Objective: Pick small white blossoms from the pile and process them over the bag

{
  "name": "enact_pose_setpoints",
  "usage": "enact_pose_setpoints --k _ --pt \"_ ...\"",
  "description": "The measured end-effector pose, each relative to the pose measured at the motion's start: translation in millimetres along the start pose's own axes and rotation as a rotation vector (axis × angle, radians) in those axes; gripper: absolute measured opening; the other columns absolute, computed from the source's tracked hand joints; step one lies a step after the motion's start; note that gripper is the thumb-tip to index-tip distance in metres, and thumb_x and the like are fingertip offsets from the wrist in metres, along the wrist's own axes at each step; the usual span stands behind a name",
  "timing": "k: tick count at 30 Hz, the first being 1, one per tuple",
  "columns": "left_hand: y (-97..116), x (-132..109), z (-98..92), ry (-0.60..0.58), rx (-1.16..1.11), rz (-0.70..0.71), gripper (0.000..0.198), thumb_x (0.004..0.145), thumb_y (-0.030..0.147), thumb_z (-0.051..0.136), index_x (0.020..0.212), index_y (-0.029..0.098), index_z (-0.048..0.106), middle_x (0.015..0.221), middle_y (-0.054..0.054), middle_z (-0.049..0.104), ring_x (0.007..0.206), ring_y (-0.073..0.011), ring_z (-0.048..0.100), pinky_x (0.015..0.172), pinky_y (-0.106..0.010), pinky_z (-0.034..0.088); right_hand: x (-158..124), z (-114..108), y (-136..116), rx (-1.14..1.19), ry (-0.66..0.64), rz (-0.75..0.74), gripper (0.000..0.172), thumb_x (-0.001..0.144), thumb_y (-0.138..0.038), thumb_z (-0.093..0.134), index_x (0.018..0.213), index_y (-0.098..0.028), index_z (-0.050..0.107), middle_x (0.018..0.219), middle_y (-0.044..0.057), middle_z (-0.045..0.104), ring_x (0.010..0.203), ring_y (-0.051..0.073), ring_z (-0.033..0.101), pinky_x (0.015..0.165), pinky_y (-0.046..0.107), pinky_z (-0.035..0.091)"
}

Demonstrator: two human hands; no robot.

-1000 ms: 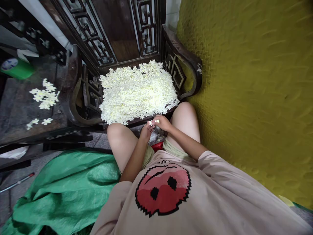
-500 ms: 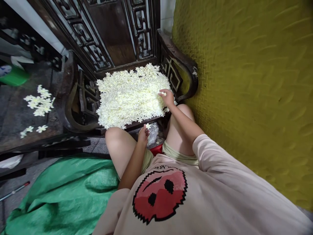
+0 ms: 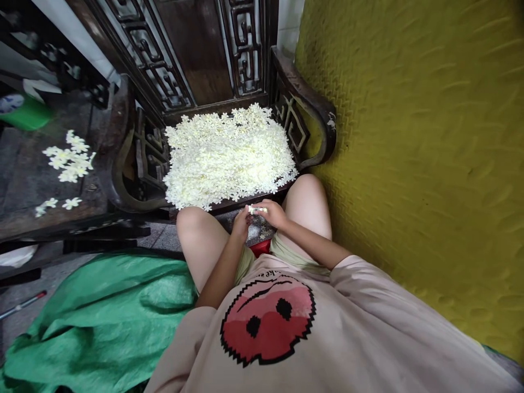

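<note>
A thick layer of small white flowers (image 3: 229, 158) covers the seat of a dark carved wooden chair (image 3: 118, 188) in front of me. Between my knees, just off the seat's front edge, my two hands meet. My left hand (image 3: 240, 225) is closed in a pinch on a white flower (image 3: 251, 209) at its fingertips. From the other side, my right hand (image 3: 273, 214) pinches another white flower (image 3: 264, 209), its fingertips close to the left ones. Whether a thread or needle runs between the fingers is too small to tell.
Left of the chair, a dark wooden surface (image 3: 24, 174) bears loose white flowers (image 3: 71, 158) and a green container (image 3: 30, 113). Green sheeting (image 3: 106, 311) lies on the floor at my left. A yellow textured panel (image 3: 409, 164) stands close on my right.
My right hand has come back from the flower layer toward me, down to my left hand, bringing a flower. The left hand has stayed nearly in place. The view has shifted slightly.
</note>
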State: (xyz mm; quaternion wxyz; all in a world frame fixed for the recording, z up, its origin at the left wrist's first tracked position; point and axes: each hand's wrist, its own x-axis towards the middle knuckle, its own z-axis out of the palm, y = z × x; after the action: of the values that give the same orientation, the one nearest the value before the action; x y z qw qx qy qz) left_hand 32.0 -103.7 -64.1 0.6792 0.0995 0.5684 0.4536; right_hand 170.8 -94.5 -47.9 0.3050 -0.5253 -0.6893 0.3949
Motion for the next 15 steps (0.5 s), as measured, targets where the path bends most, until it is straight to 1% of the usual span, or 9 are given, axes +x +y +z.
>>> enact_pose_setpoints --k 2,5,9,12,15 --pt "-0.1 -2.0 0.2 -0.027 0.002 -0.014 0.03 0.071 0.043 0.07 0.078 0.016 0.06 0.063 0.001 0.059 0.052 -0.0076 0.05 0.053 -0.022 0.034 -0.1 2.1 -1.3 -0.022 0.007 0.003 0.018 0.08 -0.024 0.065 0.096 -0.023 0.073 0.086 0.004 0.065 0.081 0.016 0.06 0.075 0.027 0.043" --pt "1.2 -3.9 0.5 -0.052 0.012 0.006 0.03 0.07 0.042 0.071 0.076 0.016 0.059 0.062 0.001 0.058 0.051 -0.0071 0.049 0.052 -0.021 0.033 6.1 2.5 -2.3 -0.036 0.027 -0.001 0.014 0.081 -0.025 0.063 0.09 -0.022 0.074 0.083 0.004 0.063 0.079 0.016 0.059 0.073 0.026 0.042" --pt "4.7 -4.9 2.5 -0.042 0.0 0.011 0.03 0.07 0.042 0.071 0.074 0.016 0.057 0.06 0.003 0.055 0.049 -0.0059 0.046 0.052 -0.021 0.033 12.5 4.9 -0.7 -0.02 0.028 -0.003 0.013 0.081 -0.027 0.063 0.084 -0.02 0.073 0.08 0.004 0.062 0.076 0.015 0.058 0.072 0.026 0.041" --pt "7.7 -4.3 5.3 -0.039 -0.023 -0.008 0.032 0.071 0.044 0.07 0.074 0.016 0.057 0.061 0.003 0.055 0.049 -0.0056 0.046 0.052 -0.021 0.033 16.4 8.2 3.2 0.055 0.069 -0.002 0.017 0.08 -0.032 0.063 0.079 -0.018 0.072 0.078 0.004 0.063 0.075 0.015 0.058 0.072 0.027 0.042" --pt "9.0 -2.8 6.7 -0.048 -0.01 0.0 0.035 0.07 0.048 0.07 0.074 0.016 0.057 0.062 0.003 0.054 0.05 -0.006 0.046 0.052 -0.021 0.032 19.8 10.3 6.9 0.182 0.103 0.019 0.022 0.078 -0.038 0.065 0.074 -0.017 0.071 0.076 0.005 0.065 0.075 0.016 0.06 0.074 0.029 0.045"
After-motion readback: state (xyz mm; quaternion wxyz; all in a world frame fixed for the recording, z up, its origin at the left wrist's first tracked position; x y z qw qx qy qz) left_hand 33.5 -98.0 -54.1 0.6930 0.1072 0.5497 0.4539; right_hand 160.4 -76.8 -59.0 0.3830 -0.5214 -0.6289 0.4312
